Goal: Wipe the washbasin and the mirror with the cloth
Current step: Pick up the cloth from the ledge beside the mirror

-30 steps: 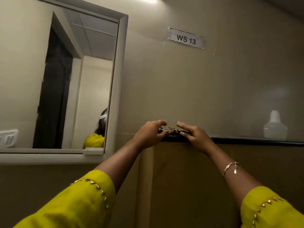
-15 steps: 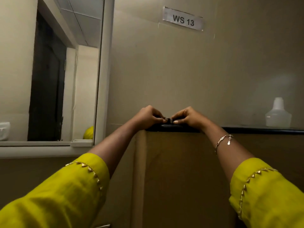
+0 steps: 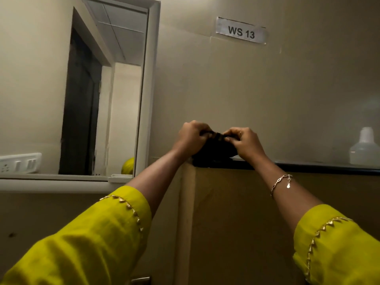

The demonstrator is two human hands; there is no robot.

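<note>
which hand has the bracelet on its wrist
The right hand; a thin chain bracelet circles its wrist, while the left hand's wrist is bare. Both grip the dark cloth.

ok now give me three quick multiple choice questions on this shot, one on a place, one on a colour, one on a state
1. Where is the bottle? A: on the ledge at the right. B: on the floor. C: in a hand.
2. What colour are the sleeves? A: blue. B: yellow. C: white.
3. How is the cloth held? A: lying untouched. B: by one hand only. C: by both hands.

Answers: 1 A, it stands on the dark ledge, apart from the hands. 2 B, both are yellow with gold trim. 3 C, the fingers of the left hand and right hand curl round its top edge.
</note>
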